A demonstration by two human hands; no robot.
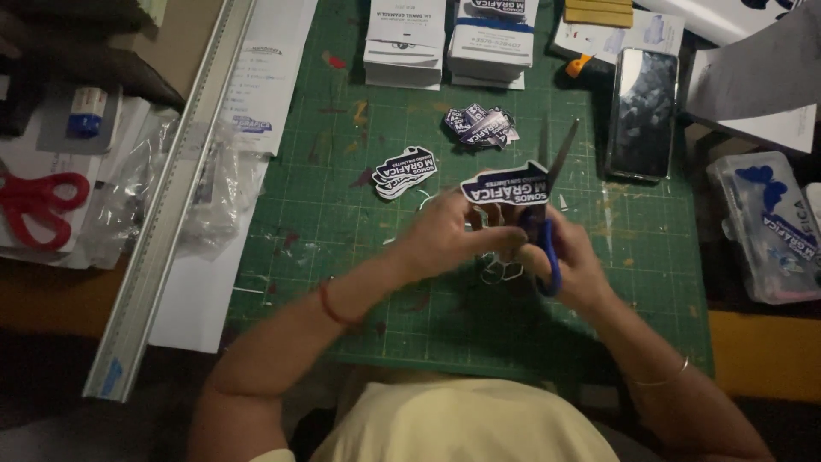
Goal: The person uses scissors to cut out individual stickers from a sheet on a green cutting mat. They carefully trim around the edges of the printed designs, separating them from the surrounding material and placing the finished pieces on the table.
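My left hand holds a dark blue and white printed sticker up over the green cutting mat. My right hand grips blue-handled scissors, whose blades point up and away beside the sticker's right edge. A white paper trimming hangs below the hands. Two small piles of cut stickers lie on the mat, one left of my hands and one farther back.
A long metal ruler runs along the mat's left side over clear plastic bags. Red scissors lie far left. Card boxes stand at the back, a phone right of them, a clear plastic box far right.
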